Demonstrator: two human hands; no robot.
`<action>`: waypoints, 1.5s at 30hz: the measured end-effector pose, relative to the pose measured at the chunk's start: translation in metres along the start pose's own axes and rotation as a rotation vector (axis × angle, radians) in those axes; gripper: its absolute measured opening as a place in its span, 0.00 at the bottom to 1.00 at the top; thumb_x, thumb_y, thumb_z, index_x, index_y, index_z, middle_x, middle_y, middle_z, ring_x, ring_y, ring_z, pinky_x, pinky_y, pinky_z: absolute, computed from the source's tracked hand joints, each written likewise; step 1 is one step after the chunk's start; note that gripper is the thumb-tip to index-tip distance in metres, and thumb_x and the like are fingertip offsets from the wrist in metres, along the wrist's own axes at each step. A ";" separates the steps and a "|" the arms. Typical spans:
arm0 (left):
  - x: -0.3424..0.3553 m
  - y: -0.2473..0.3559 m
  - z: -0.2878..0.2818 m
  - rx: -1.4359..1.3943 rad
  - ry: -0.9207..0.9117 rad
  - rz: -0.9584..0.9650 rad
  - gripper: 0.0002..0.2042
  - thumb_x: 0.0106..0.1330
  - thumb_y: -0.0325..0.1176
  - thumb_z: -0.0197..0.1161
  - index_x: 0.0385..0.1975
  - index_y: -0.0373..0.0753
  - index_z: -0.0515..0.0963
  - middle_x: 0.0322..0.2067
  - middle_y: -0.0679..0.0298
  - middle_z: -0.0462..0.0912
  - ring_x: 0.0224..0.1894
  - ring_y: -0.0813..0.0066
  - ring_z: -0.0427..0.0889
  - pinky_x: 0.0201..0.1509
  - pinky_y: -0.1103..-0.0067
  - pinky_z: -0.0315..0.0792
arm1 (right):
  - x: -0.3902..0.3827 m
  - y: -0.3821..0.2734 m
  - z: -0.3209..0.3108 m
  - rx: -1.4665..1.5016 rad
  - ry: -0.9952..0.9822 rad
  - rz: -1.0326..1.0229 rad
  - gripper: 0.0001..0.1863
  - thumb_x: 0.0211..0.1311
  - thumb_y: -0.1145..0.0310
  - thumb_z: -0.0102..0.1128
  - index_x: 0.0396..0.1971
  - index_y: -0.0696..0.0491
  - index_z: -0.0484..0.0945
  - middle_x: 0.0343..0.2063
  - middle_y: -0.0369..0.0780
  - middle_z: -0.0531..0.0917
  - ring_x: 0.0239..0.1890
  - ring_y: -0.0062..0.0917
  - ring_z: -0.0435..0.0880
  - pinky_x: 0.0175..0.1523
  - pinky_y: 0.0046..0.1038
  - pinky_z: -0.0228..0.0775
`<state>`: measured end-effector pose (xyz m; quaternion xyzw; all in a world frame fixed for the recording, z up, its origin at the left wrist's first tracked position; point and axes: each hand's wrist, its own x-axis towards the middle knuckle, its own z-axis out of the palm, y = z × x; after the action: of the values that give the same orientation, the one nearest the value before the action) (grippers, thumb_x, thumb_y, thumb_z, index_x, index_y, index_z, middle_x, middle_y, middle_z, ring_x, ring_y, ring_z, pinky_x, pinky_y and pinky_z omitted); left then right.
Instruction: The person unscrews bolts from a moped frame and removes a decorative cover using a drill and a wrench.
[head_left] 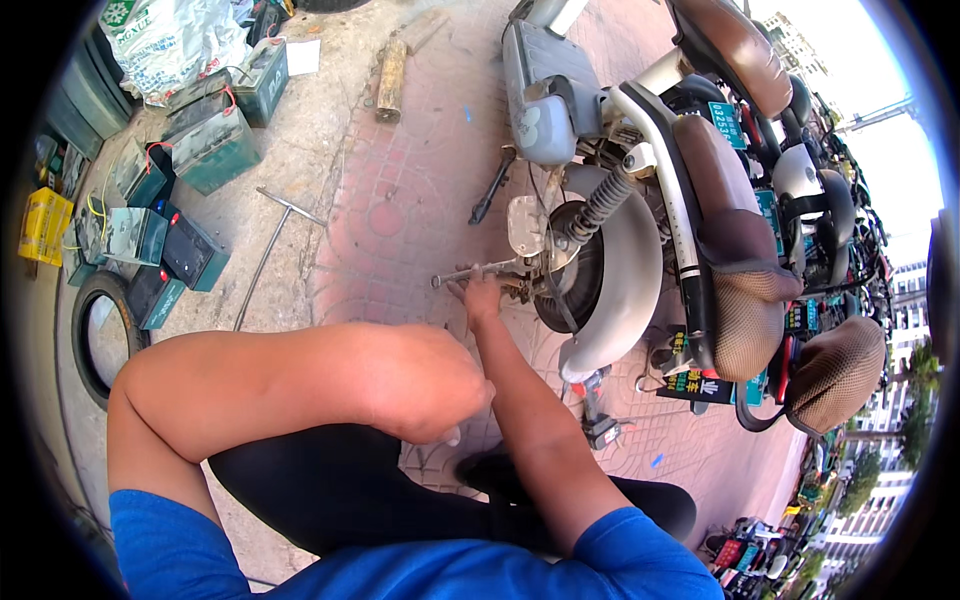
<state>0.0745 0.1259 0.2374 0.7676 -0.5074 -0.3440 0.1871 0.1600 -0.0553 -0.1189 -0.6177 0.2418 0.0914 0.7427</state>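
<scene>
My right hand [482,294] is closed around a metal wrench [450,278] at the rear axle of a scooter. The wrench's ring-shaped end points left, and its other end reaches the hub beside the wheel [572,265]. A coil-spring shock absorber [600,205] and a pale rear fender [635,270] surround the wheel. My left forearm crosses in front of me, and my left hand [440,385] is bent down above my knee. Most of its fingers are hidden, so its grip does not show.
Several batteries [215,150] stand at the left, near a loose tyre [100,340]. A T-handle wrench [262,262] lies on the concrete. A wooden log [391,85] sits farther ahead. A power tool [600,428] lies beyond the fender. Parked scooters line the right.
</scene>
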 end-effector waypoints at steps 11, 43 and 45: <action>0.006 0.008 0.002 0.036 -0.048 0.007 0.19 0.65 0.41 0.67 0.47 0.31 0.76 0.35 0.47 0.85 0.43 0.44 0.84 0.48 0.56 0.76 | -0.121 -0.066 -0.079 -1.367 -0.188 -0.316 0.19 0.67 0.59 0.54 0.34 0.64 0.80 0.35 0.59 0.84 0.41 0.55 0.84 0.51 0.49 0.75; 0.014 0.010 -0.011 0.063 -0.033 0.033 0.20 0.64 0.41 0.67 0.45 0.31 0.76 0.35 0.47 0.85 0.43 0.44 0.84 0.48 0.56 0.77 | 0.042 0.035 -0.082 -0.775 0.157 -0.176 0.20 0.71 0.58 0.53 0.36 0.62 0.83 0.34 0.55 0.86 0.42 0.50 0.86 0.49 0.45 0.76; 0.007 0.005 -0.008 0.028 -0.044 -0.007 0.20 0.64 0.41 0.67 0.46 0.31 0.76 0.35 0.47 0.85 0.43 0.44 0.84 0.48 0.57 0.76 | 0.035 0.039 -0.062 -0.790 0.028 -0.189 0.20 0.71 0.58 0.53 0.37 0.63 0.82 0.34 0.56 0.86 0.42 0.50 0.86 0.49 0.46 0.75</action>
<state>0.0787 0.1170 0.2439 0.7642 -0.5135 -0.3543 0.1637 0.1578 -0.1121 -0.1770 -0.8763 0.1402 0.1000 0.4499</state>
